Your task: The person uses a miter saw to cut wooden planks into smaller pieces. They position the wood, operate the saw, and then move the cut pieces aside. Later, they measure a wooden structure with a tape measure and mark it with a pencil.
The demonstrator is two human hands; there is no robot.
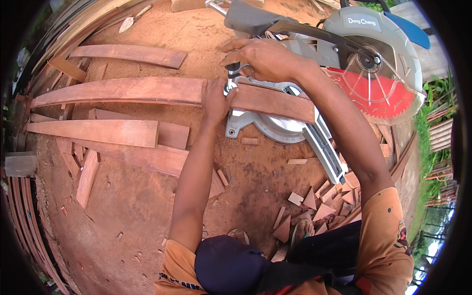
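A long reddish-brown wooden board (132, 91) lies across the silver base of a mitre saw (275, 129), its right end on the saw's table. My left hand (215, 101) is wrapped over the board, pressing it beside the metal hold-down clamp (229, 87). Above the clamp, my right hand (263, 58) has its fingers curled about the black clamp knob (236, 70), which they partly cover. To the right of the board stands the saw's red blade (376, 93) under a clear guard, raised off the wood.
Other boards (93, 132) lie at the left, with one more (130, 55) farther back. Several wood offcuts (324, 206) are heaped near my feet at the right. A trowel-like tool (129, 23) rests on sawdust at the far left. Stacked timber lines the left edge.
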